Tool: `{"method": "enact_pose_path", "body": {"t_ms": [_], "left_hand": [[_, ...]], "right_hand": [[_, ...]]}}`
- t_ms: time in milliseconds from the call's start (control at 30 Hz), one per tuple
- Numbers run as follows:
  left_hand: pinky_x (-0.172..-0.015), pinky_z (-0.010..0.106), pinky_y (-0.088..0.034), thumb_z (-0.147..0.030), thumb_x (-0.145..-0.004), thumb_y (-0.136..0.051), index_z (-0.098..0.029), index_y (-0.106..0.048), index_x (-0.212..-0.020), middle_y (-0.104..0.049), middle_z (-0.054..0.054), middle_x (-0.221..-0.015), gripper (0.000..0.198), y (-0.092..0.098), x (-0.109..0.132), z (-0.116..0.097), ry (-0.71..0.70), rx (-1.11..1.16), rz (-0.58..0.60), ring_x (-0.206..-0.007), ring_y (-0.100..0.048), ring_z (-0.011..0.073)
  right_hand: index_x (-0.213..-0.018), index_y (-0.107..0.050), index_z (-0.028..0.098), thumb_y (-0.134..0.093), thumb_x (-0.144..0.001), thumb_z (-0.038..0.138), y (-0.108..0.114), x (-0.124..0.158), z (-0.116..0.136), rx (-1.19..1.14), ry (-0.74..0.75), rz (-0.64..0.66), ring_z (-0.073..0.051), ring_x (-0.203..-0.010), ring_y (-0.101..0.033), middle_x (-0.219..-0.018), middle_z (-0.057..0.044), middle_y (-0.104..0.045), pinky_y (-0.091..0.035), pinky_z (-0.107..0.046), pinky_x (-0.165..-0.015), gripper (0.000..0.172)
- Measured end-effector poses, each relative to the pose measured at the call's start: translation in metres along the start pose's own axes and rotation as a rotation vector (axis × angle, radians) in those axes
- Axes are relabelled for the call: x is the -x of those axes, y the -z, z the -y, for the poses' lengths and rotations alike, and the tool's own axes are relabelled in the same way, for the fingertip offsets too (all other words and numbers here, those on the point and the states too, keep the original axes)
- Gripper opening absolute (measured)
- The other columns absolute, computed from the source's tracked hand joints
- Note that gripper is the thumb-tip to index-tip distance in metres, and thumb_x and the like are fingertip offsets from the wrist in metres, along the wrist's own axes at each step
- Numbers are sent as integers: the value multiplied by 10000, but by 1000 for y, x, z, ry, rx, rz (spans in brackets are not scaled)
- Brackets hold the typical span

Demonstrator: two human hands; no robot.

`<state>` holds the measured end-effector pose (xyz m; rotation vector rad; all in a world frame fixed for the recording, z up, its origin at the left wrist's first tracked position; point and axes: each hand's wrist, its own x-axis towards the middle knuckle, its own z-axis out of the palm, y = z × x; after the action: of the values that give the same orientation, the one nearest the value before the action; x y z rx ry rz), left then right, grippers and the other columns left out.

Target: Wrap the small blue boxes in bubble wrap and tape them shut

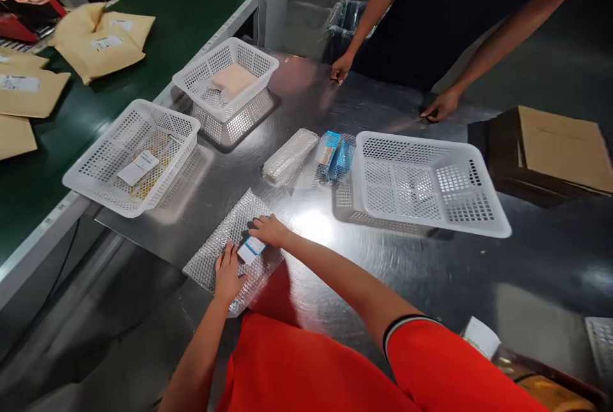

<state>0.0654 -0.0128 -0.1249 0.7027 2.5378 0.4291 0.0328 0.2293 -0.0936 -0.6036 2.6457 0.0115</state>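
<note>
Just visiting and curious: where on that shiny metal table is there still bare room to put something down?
Bare metal lies right of the bubble wrap sheet, below the empty white basket, and at the far side between the basket with the pale pad and a co-worker's hands. It is crowded mid-table, where the wrapped roll and blue packets press against the empty basket.

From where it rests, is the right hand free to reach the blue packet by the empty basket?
Probably yes: the right hand lies on the bubble wrap, and only bare table lies between it and the blue packet.
</note>
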Motion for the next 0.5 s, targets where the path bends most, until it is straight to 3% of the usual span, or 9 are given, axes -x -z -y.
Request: {"method": "enact_pose_path", "body": {"t_ms": [67, 167, 300, 433, 500], "left_hand": [[-1213, 509, -336, -203, -735, -648, -105, -284, -1524, -205, 221, -1677, 874, 8, 0, -2, 21, 40, 8, -1524, -304, 337], [-1200, 495, -354, -200, -750, -638, -91, -311, -1513, -251, 240, -1656, 838, 23, -7, -20, -18, 16, -85, -1505, -333, 353], [-1135, 478, -414, -287, -871, -591, -59, -462, -1400, -574, 231, -1415, 590, 31, -30, -65, -32, -84, -141, -1320, -545, 344], [-1147, 486, -382, -275, -866, -630, -34, -503, -1337, -678, 211, -1216, 544, 29, -44, -92, 54, -188, -132, -1195, -624, 323], [-1173, 502, -343, -272, -852, -654, -31, -468, -1377, -652, 223, -1273, 606, 29, -46, -95, 37, -235, -143, -1239, -595, 331]], "right_hand": [[-1255, -590, 274, -572, -946, 175, -1, 0, 2, -12, -5, -8, -302, -1169, -555, -1288, -125, -599, -511, -462, -871, 325], [-1247, -602, 280, -527, -974, 190, -2, -3, 3, -31, -7, -21, -297, -1182, -555, -1296, -119, -604, -509, -489, -901, 297], [-1343, -567, 244, -488, -1000, 237, 2, -1, 3, -54, -38, -69, -315, -1275, -516, -1382, -146, -580, -433, -589, -1031, 352], [-1474, -450, 140, -722, -841, 369, -6, 37, -1, -159, -38, -330, -366, -1413, -378, -1509, -218, -471, -297, -612, -1151, 726], [-1386, -537, 126, -714, -838, 459, -19, 67, -1, -199, 79, -426, -343, -1363, -435, -1433, -210, -543, -324, -568, -1143, 665]]}}
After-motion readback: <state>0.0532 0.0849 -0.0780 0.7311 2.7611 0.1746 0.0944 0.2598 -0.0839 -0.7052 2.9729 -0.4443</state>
